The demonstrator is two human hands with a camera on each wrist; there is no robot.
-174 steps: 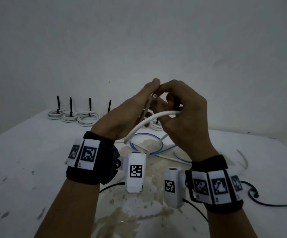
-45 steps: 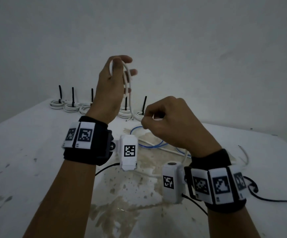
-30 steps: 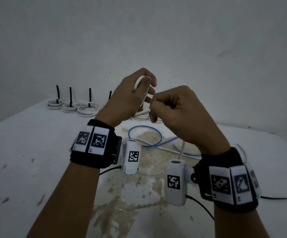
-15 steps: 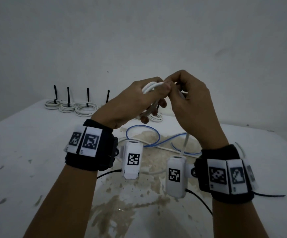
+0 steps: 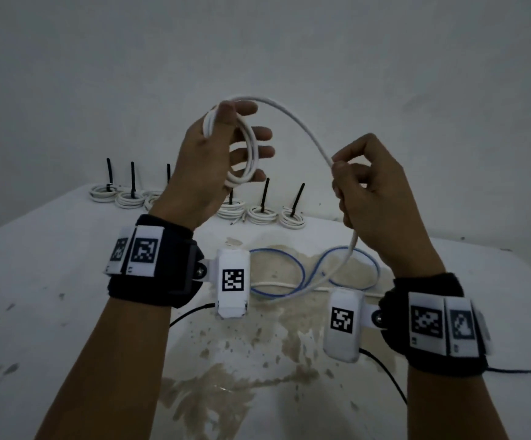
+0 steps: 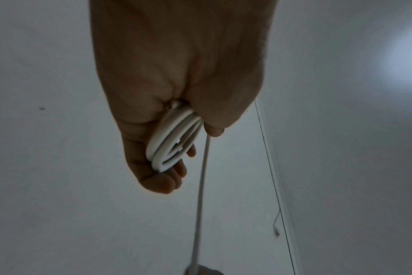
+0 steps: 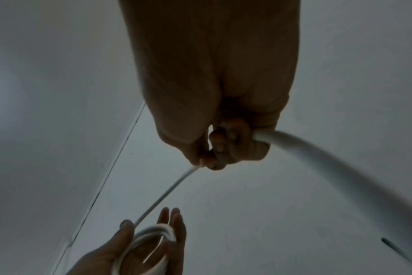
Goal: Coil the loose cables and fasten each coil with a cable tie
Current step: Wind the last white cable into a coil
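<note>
My left hand point(image 5: 222, 144) is raised above the table and holds a small coil of white cable point(image 5: 245, 154), thumb pressed on the top of the loops point(image 6: 174, 137). From the coil the cable arcs up and over to my right hand point(image 5: 349, 173), which pinches the strand point(image 7: 176, 184) between thumb and fingers. Below that hand the cable hangs down to the table point(image 5: 51, 265). The right wrist view shows the coil point(image 7: 148, 240) in my left palm, fingers spread behind it.
Several finished white coils with upright black cable ties point(image 5: 264, 204) stand in a row along the table's far edge. A loose white-and-blue cable point(image 5: 292, 274) lies looped on the stained middle. A black cord point(image 5: 511, 371) lies at the right.
My hands were together at the coil half a second ago. Now they have parted: the left has risen with the coil, and the right has drawn a long arc of cable out to the right.
</note>
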